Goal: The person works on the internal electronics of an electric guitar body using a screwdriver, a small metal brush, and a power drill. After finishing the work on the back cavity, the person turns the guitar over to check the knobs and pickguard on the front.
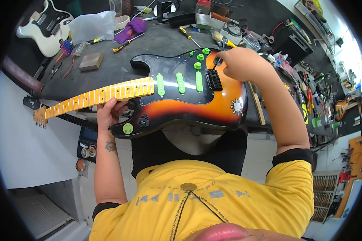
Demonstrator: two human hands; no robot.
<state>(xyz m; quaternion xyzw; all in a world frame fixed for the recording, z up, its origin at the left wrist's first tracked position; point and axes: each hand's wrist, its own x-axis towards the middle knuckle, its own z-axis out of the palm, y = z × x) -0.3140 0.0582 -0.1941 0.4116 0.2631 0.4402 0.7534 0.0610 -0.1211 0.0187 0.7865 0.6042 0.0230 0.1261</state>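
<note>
A sunburst electric guitar (233, 84) with a black pickguard, green pickups and green knobs lies across my front at the bench edge, its yellow fretboard (88, 97) pointing left. My left hand (108, 109) is closed around the underside of the neck near the body. My right hand (239, 64) is at the bridge (214, 82), fingers closed on a small dark piece (217, 61) above it; I cannot make out exactly what it is.
The dark bench (165, 42) holds screwdrivers (122, 45), a purple cloth (130, 31), a metal block (90, 60), a white bag (92, 26) and scattered tools rightward. A white guitar (42, 38) lies back left; another dark neck (70, 117) shows below this one. A smaller guitar (342, 107) sits far right.
</note>
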